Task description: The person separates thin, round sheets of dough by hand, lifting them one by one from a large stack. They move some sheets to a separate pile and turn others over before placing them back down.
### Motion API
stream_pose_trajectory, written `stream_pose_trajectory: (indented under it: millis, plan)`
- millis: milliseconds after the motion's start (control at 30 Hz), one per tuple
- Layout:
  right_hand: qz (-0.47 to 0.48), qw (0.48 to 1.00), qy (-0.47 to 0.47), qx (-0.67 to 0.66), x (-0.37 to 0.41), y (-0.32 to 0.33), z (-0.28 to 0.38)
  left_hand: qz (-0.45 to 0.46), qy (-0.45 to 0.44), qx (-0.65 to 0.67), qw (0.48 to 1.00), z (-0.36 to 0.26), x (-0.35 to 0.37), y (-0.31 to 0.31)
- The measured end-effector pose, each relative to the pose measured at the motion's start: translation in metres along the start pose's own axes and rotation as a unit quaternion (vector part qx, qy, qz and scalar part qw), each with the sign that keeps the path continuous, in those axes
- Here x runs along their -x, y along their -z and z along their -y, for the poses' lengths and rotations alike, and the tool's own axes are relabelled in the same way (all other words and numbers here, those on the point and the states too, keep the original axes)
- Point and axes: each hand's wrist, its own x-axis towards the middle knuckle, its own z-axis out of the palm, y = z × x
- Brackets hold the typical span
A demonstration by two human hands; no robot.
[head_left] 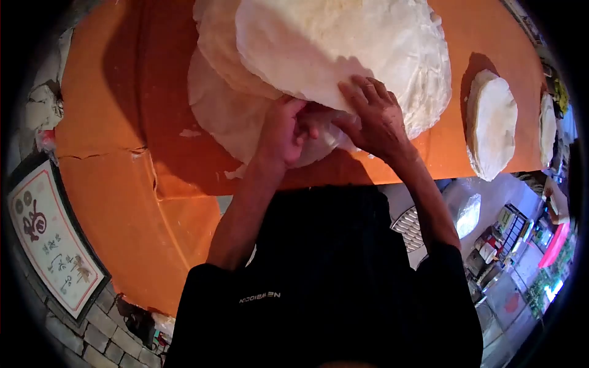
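Note:
A stack of thin, round, pale dough sheets (343, 49) lies at the top middle, its layers shifted and overlapping. My left hand (283, 132) is closed at the near edge of an upper sheet, thumb and forefinger pinching it, other fingers curled below. My right hand (375, 119) rests on the top sheet, fingers stretched out over its near edge, thumb apart toward a thin, see-through flap. Between my hands is a dark gap under the raised edge. A lower sheet (215, 104) sticks out at the left.
The stack lies on an orange-covered table (98, 110). Another pile of round sheets (492, 122) stands at the right, with one more pile (547, 129) beyond it. At lower left is a framed sign (55, 239) with writing. Goods crowd the floor at right.

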Motion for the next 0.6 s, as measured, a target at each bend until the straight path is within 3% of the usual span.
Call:
stream_pose_trajectory:
  millis: [67,133,200,267,300,333,467,533,600]
  plan:
    - [0.037,0.998,-0.033,0.029,-0.003,-0.015,-0.008,0.021,-0.009,0.002,1.000,-0.005,-0.004,-0.008]
    - [0.006,1.000,-0.002,0.028,-0.019,-0.018,-0.032,0.038,-0.016,0.002,0.999,-0.008,-0.007,-0.008]
    - [0.148,0.979,-0.129,-0.062,-0.046,0.018,-0.048,0.056,-0.046,0.002,0.997,-0.007,-0.012,-0.002]
    - [-0.037,0.999,-0.004,0.038,-0.073,0.088,-0.038,0.023,-0.040,-0.004,0.999,-0.002,-0.010,0.013]
    - [0.094,0.884,-0.389,0.240,-0.120,0.118,-0.016,-0.012,-0.040,-0.009,0.999,-0.003,-0.009,0.019]
    - [0.097,0.884,-0.390,0.240,-0.119,0.121,-0.011,-0.013,-0.038,-0.008,0.999,-0.004,-0.002,0.020]
    - [-0.057,0.976,-0.076,0.194,-0.107,0.137,0.016,-0.085,-0.077,-0.070,0.991,-0.015,0.014,0.022]
    - [0.009,0.994,0.025,0.108,-0.100,0.080,-0.008,-0.107,-0.097,-0.065,0.987,-0.016,0.011,0.028]
    - [0.116,0.991,-0.006,0.071,-0.089,0.014,-0.032,-0.105,-0.082,-0.026,0.991,-0.018,0.001,0.037]
